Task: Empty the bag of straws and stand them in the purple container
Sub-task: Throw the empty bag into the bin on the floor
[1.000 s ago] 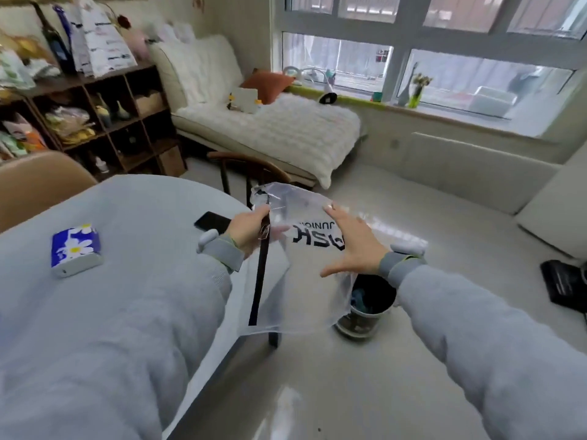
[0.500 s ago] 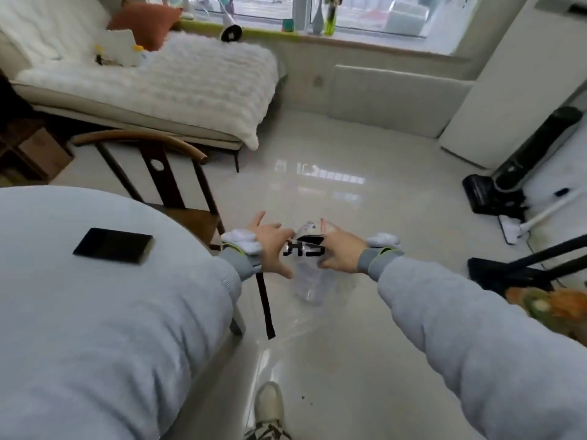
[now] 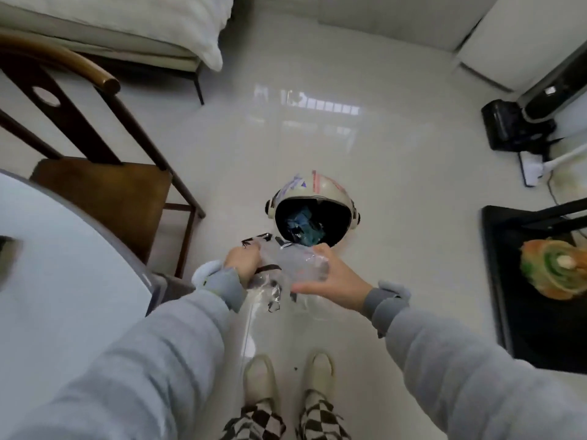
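Observation:
A crumpled clear plastic bag [image 3: 292, 268] with black lettering is bunched between both hands, above the floor. My left hand [image 3: 243, 265] grips its left side. My right hand [image 3: 333, 277] holds its right side with fingers curled around the plastic. Just beyond the hands stands a white helmet-shaped bin [image 3: 314, 198] with a dark open mouth and blue rubbish inside. No straws and no purple container are in view.
A dark wooden chair [image 3: 104, 182] stands at the left beside the grey table [image 3: 63, 281]. A sofa [image 3: 127, 27] is at the back, a floor cleaner [image 3: 521, 122] and black tray [image 3: 533, 281] at the right. My feet [image 3: 289, 376] stand on glossy floor.
The bag went from spread flat to crumpled between both hands. The view tilted down from the room to the floor, and the bin is now right in front of the hands.

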`<state>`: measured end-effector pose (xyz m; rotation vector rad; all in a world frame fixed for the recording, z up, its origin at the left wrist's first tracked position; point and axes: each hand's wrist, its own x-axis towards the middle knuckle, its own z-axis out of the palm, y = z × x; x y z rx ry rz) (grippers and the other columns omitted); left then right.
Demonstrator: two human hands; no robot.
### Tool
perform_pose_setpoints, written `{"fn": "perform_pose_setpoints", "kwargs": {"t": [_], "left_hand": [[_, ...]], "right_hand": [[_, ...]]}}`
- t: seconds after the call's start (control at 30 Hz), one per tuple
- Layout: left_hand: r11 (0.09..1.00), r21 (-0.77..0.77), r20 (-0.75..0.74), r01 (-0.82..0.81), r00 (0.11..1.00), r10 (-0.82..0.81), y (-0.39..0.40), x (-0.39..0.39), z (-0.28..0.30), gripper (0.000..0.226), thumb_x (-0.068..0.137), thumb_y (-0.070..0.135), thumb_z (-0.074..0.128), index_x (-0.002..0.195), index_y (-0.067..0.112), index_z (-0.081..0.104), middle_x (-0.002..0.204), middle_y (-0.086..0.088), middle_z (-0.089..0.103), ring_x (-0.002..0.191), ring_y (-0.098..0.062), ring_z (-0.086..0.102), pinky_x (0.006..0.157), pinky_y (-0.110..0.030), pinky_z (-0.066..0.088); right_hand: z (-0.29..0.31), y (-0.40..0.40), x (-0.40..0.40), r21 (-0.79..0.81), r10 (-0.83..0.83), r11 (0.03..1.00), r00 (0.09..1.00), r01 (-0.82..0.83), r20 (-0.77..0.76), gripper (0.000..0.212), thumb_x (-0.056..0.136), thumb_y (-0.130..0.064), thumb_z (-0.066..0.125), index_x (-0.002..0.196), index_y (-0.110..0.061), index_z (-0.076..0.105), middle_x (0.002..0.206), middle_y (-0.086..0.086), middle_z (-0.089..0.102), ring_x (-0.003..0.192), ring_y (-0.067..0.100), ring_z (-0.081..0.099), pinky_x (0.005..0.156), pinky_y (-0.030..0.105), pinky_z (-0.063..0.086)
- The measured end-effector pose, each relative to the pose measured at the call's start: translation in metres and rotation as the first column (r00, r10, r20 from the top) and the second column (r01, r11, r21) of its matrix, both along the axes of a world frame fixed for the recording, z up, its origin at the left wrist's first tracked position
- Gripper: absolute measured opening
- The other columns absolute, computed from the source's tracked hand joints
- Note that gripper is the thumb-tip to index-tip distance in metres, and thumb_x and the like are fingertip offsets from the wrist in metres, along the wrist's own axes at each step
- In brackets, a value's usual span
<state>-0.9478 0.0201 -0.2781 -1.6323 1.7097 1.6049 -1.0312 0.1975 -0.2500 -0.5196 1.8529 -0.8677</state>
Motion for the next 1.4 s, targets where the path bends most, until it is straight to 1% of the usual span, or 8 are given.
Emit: {"fn": "perform_pose_setpoints", "kwargs": {"t": [0.2, 0.37, 0.53, 0.7, 0.8, 0.97, 1.17, 1.4], "left_hand": [[0.823, 0.421, -0.016, -0.382, 0.904, 0.427, 0.024, -0.028, -0.080, 0.021, 0.082, 0.005, 0.047, 0.089, 0.002, 0.066, 0.095, -0.021, 0.070, 0.071, -0.030, 0.065, 0.070, -0.048, 0.060], [0.802, 0.480, -0.142, -0.357, 0.870, 0.472, 0.034, -0.067, -0.123, 0.022, 0.094, 0.022, 0.046, 0.098, 0.009, 0.064, 0.084, -0.010, 0.068, 0.065, -0.025, 0.067, 0.061, -0.037, 0.060], [0.936, 0.238, -0.186, -0.260, 0.933, 0.307, -0.003, -0.092, -0.174, 0.031, 0.096, 0.034, 0.040, 0.089, 0.012, 0.060, 0.086, -0.009, 0.065, 0.070, -0.029, 0.062, 0.058, -0.028, 0.058], [0.996, 0.040, -0.089, -0.084, 0.992, 0.087, -0.031, -0.093, -0.234, 0.057, 0.098, 0.051, 0.028, 0.102, 0.004, 0.061, 0.093, -0.013, 0.068, 0.085, -0.030, 0.064, 0.082, -0.037, 0.052], [0.973, -0.137, 0.085, 0.185, 0.981, -0.175, -0.044, -0.079, -0.263, 0.054, 0.099, 0.045, 0.033, 0.100, 0.002, 0.066, 0.096, -0.014, 0.072, 0.092, -0.033, 0.066, 0.089, -0.037, 0.049], [0.594, -0.184, 0.424, 0.783, 0.609, -0.671, -0.041, -0.062, -0.292, 0.036, 0.097, 0.033, 0.045, 0.109, 0.007, 0.065, 0.111, -0.012, 0.068, 0.104, -0.032, 0.061, 0.083, -0.031, 0.046], [0.443, -0.078, 0.460, 0.893, 0.426, -0.779, -0.030, -0.061, -0.279, 0.040, 0.096, 0.038, 0.042, 0.109, 0.008, 0.065, 0.111, -0.010, 0.068, 0.102, -0.030, 0.063, 0.086, -0.033, 0.049], [0.373, -0.156, 0.441, 0.914, 0.403, -0.802, -0.037, -0.078, -0.136, 0.039, 0.094, 0.040, 0.043, 0.107, 0.011, 0.064, 0.113, -0.010, 0.067, 0.105, -0.030, 0.061, 0.091, -0.036, 0.049]], "right_hand": [[-0.098, 0.012, -0.004, 0.112, 0.320, 0.947, 0.890, -0.300, -0.326, 0.105, 0.070, -0.045, 0.078, 0.151, -0.025, 0.014, 0.158, -0.007, 0.014, 0.144, 0.014, 0.020, 0.116, 0.031, 0.025], [-0.156, 0.010, -0.039, 0.290, 0.338, 0.936, 0.740, -0.200, -0.582, 0.038, 0.095, -0.022, 0.046, 0.129, -0.006, 0.040, 0.111, 0.016, 0.059, 0.096, 0.039, 0.058, 0.066, 0.034, 0.035], [-0.201, -0.016, -0.097, -0.021, 0.055, 0.984, 0.419, -0.174, -0.906, 0.021, 0.074, -0.011, 0.045, 0.082, -0.008, 0.064, 0.080, 0.007, 0.068, 0.077, 0.020, 0.053, 0.044, 0.021, 0.042], [-0.269, -0.049, -0.132, 0.107, 0.152, 0.987, 0.472, -0.122, -0.868, 0.022, 0.061, 0.009, 0.071, 0.076, -0.005, 0.062, 0.088, 0.011, 0.063, 0.078, 0.029, 0.062, 0.042, 0.023, 0.038], [-0.301, -0.055, -0.142, 0.311, 0.279, 0.950, 0.563, -0.043, -0.778, 0.035, 0.079, 0.007, 0.058, 0.113, -0.003, 0.055, 0.124, 0.016, 0.050, 0.114, 0.033, 0.050, 0.063, 0.033, 0.041], [-0.333, -0.067, -0.144, 0.565, 0.361, 0.824, 0.802, -0.037, -0.475, 0.065, 0.089, -0.003, 0.049, 0.146, -0.012, 0.019, 0.145, 0.018, 0.035, 0.132, 0.035, 0.037, 0.103, 0.041, 0.039], [-0.308, -0.075, -0.136, 0.535, 0.382, 0.836, 0.827, -0.119, -0.413, 0.033, 0.097, -0.020, 0.043, 0.128, -0.011, 0.048, 0.109, 0.017, 0.065, 0.096, 0.037, 0.062, 0.074, 0.033, 0.045], [-0.160, -0.076, -0.114, 0.545, 0.497, 0.791, 0.810, -0.277, -0.310, 0.027, 0.095, -0.017, 0.047, 0.107, 0.000, 0.064, 0.107, 0.019, 0.067, 0.098, 0.035, 0.062, 0.083, 0.039, 0.050]]}}
